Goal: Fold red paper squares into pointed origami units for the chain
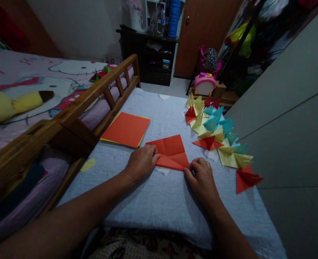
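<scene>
Bed at left, largest item, spread with printed bedding; its wooden rail runs obliquely from near left to far centre. Surface beside it, covered in pale cloth. On the right part of the surface, a row of folded paper birds in yellow, blue-green and red, crowded together in a band running from far centre-right to near right; one red bird lies at the near end, its narrow tip pointing right. Left of centre, next to the rail, a stack of square paper, orange-red on top, yellow showing at the edges. Red sheet lies flat at mid-surface, between stack and bird row, just right of the stack. Long axis of the sheet: left to right across the person's front, folded edge toward the person and sloping slightly nearer at its right end. Far right corner points away from the person; right side slants outward to the near right corner. Crease lines cross on the upper face. Left hand rests on the sheet's left end, fingers together; cannot tell whether its grip is pinching or only pressing. Right hand: grip clamped on the near right corner, thumb against forefinger.
</scene>
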`<state>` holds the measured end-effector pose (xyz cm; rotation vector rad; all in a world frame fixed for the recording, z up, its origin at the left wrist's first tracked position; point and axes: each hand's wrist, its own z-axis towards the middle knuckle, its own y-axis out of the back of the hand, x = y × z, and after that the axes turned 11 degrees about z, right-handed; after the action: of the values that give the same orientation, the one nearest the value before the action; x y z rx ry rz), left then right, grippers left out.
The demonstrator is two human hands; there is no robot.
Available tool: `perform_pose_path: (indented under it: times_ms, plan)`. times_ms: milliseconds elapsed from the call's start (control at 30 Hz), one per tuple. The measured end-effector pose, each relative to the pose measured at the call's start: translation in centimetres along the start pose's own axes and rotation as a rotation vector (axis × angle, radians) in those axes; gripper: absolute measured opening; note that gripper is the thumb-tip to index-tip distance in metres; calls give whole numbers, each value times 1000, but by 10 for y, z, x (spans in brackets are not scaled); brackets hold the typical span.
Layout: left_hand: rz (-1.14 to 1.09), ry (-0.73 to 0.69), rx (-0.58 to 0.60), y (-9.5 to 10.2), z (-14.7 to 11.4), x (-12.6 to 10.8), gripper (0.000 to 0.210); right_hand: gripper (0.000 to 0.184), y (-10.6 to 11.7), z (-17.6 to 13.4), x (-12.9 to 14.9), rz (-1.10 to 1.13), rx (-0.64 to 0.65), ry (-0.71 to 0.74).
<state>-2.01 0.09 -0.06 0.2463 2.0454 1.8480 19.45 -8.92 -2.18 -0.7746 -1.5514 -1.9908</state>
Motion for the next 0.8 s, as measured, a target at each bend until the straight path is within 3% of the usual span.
perform_pose_path:
  times_ms: [300, 433, 567, 800]
  plan:
    - [-42, 37, -73, -4, -3, 0, 18, 11, 0, 0, 0, 2, -11, 0]
    - [-20, -107, -171, -9, -4, 1, 3, 11, 1, 1, 0, -11, -1, -3]
    - [13, -295, -238, -14, 0, 4, 14, 10, 0, 1, 0, -17, 9, -11]
    - [178, -456, -118, -4, -4, 3, 21, 10, 0, -1, 0, -51, -18, -14]
